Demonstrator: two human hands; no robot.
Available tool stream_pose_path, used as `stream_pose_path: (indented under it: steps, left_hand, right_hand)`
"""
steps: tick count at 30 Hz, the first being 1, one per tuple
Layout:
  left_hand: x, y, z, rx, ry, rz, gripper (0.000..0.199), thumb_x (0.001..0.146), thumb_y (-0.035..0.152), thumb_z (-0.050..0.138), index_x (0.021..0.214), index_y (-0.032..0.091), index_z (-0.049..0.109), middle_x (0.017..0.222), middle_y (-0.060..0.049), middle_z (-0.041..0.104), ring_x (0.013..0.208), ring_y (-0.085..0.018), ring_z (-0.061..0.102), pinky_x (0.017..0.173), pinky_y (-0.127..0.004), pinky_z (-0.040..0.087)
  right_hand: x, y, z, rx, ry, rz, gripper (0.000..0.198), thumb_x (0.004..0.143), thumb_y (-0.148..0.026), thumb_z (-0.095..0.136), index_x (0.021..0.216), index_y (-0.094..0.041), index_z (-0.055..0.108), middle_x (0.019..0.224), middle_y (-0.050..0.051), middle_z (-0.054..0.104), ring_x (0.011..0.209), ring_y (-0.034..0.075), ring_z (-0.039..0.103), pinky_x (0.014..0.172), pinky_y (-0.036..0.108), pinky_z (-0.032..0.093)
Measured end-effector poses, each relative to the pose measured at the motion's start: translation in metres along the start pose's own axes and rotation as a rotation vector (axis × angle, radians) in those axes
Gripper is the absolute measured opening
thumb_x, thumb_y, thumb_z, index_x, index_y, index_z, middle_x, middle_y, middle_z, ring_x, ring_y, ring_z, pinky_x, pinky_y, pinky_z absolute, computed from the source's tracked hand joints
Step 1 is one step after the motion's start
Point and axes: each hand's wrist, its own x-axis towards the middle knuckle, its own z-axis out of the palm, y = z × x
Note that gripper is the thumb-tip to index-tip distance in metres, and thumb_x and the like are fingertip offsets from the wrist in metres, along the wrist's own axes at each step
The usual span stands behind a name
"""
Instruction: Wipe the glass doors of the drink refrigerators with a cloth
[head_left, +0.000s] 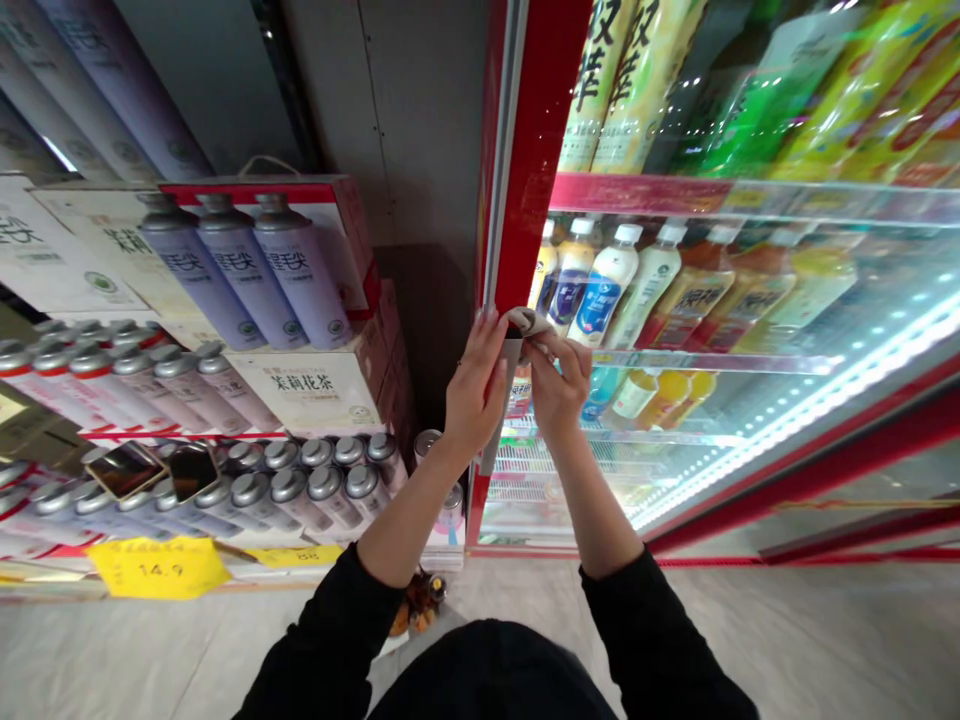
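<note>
Both hands are raised together at the edge of a red-framed drinks cooler (536,150). My right hand (561,385) is closed on a crumpled greyish cloth (531,322), which is bunched over the top of a grey strip (502,425) on the door edge. Directly left of it, my left hand (474,385) grips that edge, its fingers pointing up and its thumb beside the strip. The left fingertips come close to the cloth; whether they also hold it I cannot tell.
Bottled drinks (600,290) stand on lit shelves behind the cooler glass. On the left are purple bottles (281,270), tea cartons (315,390) and rows of silver-capped cans (322,490). A yellow price sign (157,568) hangs low, above the grey floor (517,590).
</note>
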Motion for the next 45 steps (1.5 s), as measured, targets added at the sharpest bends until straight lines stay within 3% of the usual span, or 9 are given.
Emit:
stream_pose_path:
  steps: [6, 10, 14, 19, 27, 33, 36, 40, 45]
  left_hand:
    - [-0.001, -0.003, 0.011, -0.012, 0.024, -0.039, 0.066, 0.114, 0.043, 0.058, 0.175, 0.044, 0.033, 0.178, 0.000, 0.048, 0.169, -0.027, 0.037, 0.140, -0.055, 0.035]
    - [-0.001, -0.005, 0.013, 0.033, 0.060, -0.017, 0.066, 0.113, 0.038, 0.061, 0.174, 0.039, 0.036, 0.176, -0.004, 0.051, 0.167, -0.026, 0.041, 0.139, -0.052, 0.038]
    - [0.000, -0.004, 0.013, 0.098, 0.099, 0.034, 0.068, 0.112, 0.032, 0.063, 0.175, 0.039, 0.036, 0.174, -0.004, 0.054, 0.164, -0.025, 0.047, 0.136, -0.047, 0.044]
    - [-0.002, -0.001, 0.022, 0.124, 0.150, 0.041, 0.071, 0.113, 0.028, 0.061, 0.176, 0.040, 0.032, 0.176, -0.002, 0.051, 0.165, -0.023, 0.045, 0.136, -0.041, 0.042]
    - [-0.008, -0.005, 0.053, 0.248, 0.305, 0.004, 0.072, 0.116, 0.030, 0.054, 0.180, 0.034, 0.021, 0.180, -0.006, 0.043, 0.167, -0.025, 0.040, 0.139, -0.043, 0.040]
    - [-0.013, -0.014, 0.057, 0.355, 0.286, 0.059, 0.079, 0.117, 0.028, 0.052, 0.181, 0.037, 0.007, 0.185, -0.004, 0.026, 0.169, -0.025, 0.032, 0.140, -0.043, 0.036]
    - [-0.019, -0.020, 0.059, 0.455, 0.309, 0.124, 0.076, 0.116, 0.025, 0.051, 0.181, 0.033, 0.012, 0.184, -0.006, 0.029, 0.170, -0.024, 0.028, 0.141, -0.044, 0.034]
    - [-0.029, -0.028, 0.064, 0.605, 0.232, 0.223, 0.061, 0.118, 0.027, 0.045, 0.177, 0.026, 0.031, 0.172, -0.009, 0.053, 0.166, -0.024, 0.037, 0.142, -0.046, 0.031]
    - [-0.027, -0.020, 0.062, 0.689, 0.192, 0.346, 0.053, 0.117, 0.025, 0.045, 0.170, 0.024, 0.048, 0.162, -0.007, 0.064, 0.163, -0.019, 0.042, 0.144, -0.038, 0.022]
  right_hand:
    - [0.003, 0.008, 0.006, -0.033, 0.043, 0.103, 0.030, 0.111, -0.021, 0.059, 0.120, -0.034, 0.085, 0.115, 0.006, 0.084, 0.108, 0.025, 0.074, 0.100, 0.047, 0.065]
    - [0.016, -0.001, 0.008, 0.085, -0.106, 0.036, 0.032, 0.115, -0.024, 0.056, 0.129, -0.033, 0.083, 0.126, 0.004, 0.083, 0.123, 0.021, 0.073, 0.112, 0.037, 0.062]
    - [-0.008, 0.007, -0.004, 0.145, -0.149, -0.079, 0.034, 0.114, -0.023, 0.058, 0.139, -0.033, 0.079, 0.130, 0.003, 0.083, 0.128, 0.022, 0.074, 0.112, 0.036, 0.065]
    - [-0.029, 0.031, -0.018, -0.020, -0.097, 0.062, 0.050, 0.112, -0.028, 0.061, 0.160, -0.037, 0.062, 0.133, 0.010, 0.077, 0.123, 0.027, 0.075, 0.108, 0.044, 0.067]
    - [-0.039, 0.012, -0.005, 0.145, -0.355, 0.125, 0.035, 0.114, -0.023, 0.054, 0.140, -0.028, 0.077, 0.134, 0.010, 0.079, 0.134, 0.025, 0.068, 0.121, 0.045, 0.057]
    - [-0.051, 0.039, -0.017, 0.031, -0.102, 0.276, 0.036, 0.115, -0.029, 0.050, 0.135, -0.033, 0.081, 0.125, 0.010, 0.075, 0.119, 0.024, 0.074, 0.095, 0.041, 0.069]
    - [-0.036, 0.040, -0.010, -0.012, -0.043, 0.307, 0.036, 0.115, -0.027, 0.051, 0.130, -0.031, 0.084, 0.139, 0.014, 0.073, 0.131, 0.029, 0.068, 0.103, 0.045, 0.067]
    - [-0.038, 0.027, -0.002, -0.058, -0.105, 0.189, 0.032, 0.114, -0.024, 0.054, 0.126, -0.028, 0.084, 0.136, 0.010, 0.080, 0.137, 0.031, 0.067, 0.119, 0.058, 0.060]
    - [-0.066, 0.044, -0.024, -0.084, -0.144, 0.070, 0.027, 0.112, -0.023, 0.060, 0.123, -0.029, 0.084, 0.129, 0.004, 0.085, 0.137, 0.027, 0.072, 0.112, 0.049, 0.068]
